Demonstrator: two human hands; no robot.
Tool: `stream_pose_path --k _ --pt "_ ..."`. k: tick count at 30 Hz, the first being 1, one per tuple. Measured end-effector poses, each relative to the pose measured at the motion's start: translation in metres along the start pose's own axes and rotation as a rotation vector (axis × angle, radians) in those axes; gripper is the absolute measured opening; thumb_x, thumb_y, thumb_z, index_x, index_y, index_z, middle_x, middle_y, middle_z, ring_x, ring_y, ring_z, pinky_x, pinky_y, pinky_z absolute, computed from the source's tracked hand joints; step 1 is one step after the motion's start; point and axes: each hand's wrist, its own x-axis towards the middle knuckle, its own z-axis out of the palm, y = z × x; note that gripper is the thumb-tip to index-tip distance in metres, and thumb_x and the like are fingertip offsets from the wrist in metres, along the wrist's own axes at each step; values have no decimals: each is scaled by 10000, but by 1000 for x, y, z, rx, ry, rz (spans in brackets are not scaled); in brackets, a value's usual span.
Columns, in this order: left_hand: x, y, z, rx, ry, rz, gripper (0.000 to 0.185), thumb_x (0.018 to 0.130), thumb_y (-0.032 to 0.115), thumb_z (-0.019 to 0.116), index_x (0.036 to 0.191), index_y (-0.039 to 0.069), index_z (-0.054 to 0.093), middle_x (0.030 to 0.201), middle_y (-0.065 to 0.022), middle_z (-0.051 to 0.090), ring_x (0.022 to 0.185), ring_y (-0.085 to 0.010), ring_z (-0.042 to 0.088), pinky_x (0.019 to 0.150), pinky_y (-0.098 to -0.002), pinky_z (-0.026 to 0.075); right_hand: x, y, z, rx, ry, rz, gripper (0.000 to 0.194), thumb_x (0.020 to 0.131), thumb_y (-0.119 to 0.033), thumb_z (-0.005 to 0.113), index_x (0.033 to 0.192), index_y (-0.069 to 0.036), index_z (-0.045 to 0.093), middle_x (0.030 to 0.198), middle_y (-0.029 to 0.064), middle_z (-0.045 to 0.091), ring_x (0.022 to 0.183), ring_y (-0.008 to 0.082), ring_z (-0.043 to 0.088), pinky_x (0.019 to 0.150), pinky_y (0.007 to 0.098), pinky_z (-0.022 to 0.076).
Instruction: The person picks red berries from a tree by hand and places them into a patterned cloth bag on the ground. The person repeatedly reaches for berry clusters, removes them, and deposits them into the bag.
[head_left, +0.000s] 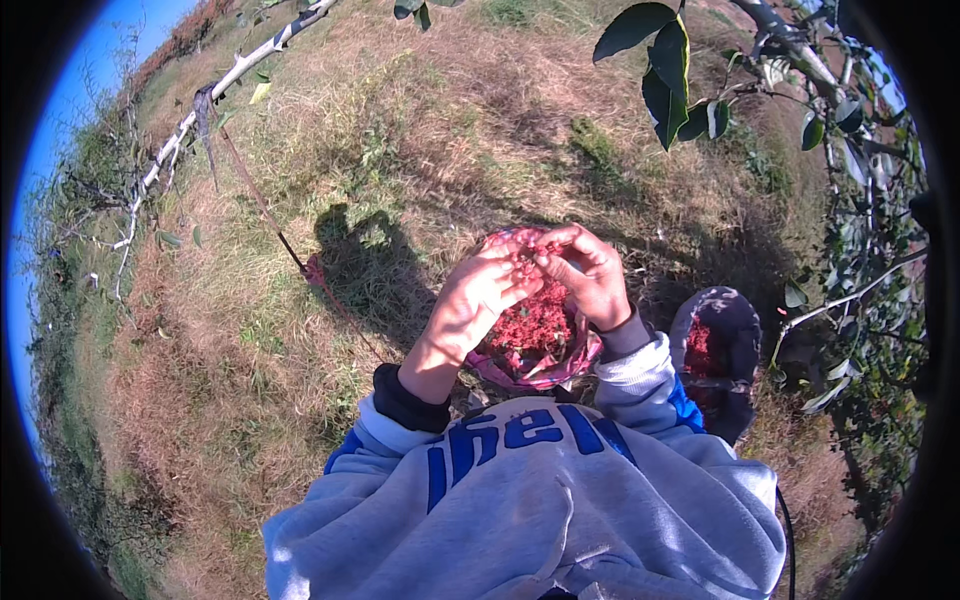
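A small sprig of red berries (529, 257), which look like Sichuan peppercorns, is held between my two hands. My left hand (472, 294) is turned palm up, its fingers curled around the sprig's left side. From the right, my right hand (589, 279) pinches the sprig between thumb and fingers. Directly below both hands is a round container with a pink plastic lining (566, 369), holding a heap of loose red berries (532, 324). Part of its far rim is hidden by my hands.
A dark grey bag (733, 311) with more red berries (701, 349) stands at my right. A pale thorny branch (255, 58) crosses the upper left, with a cord (262, 201) tied to it running down toward me. Leafy branches (667, 75) hang at the upper right. Dry grass (247, 420) covers the ground.
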Motion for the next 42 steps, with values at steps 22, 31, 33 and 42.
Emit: stream_pose_path --k 22,31,33,42 --pt "4 -15 -4 152 -34 56 254 762 120 521 963 -25 461 870 -96 539 778 -202 561 723 -298 469 -13 16 -4 379 110 55 70 728 12 557 781 -26 532 733 24 561 675 99 533 580 224 434" --pt "16 5 -6 551 68 -320 188 769 77 497 925 -24 465 847 -82 532 714 -176 568 675 -261 472 -16 7 -4 337 34 81 71 727 22 552 774 -21 522 730 28 552 653 106 541 596 226 434" --pt "14 -1 -11 453 98 -302 192 771 72 486 936 -21 455 834 -76 531 702 -182 570 674 -271 475 -16 5 -2 362 39 98 73 725 26 552 772 -22 523 730 25 551 659 102 539 605 223 431" --pt "6 2 2 525 -238 -89 290 754 73 475 1032 -2 453 1157 -129 341 1070 -212 379 832 -343 391 -17 10 -7 304 52 112 73 719 8 565 770 -37 537 737 -3 550 702 67 501 637 208 403"
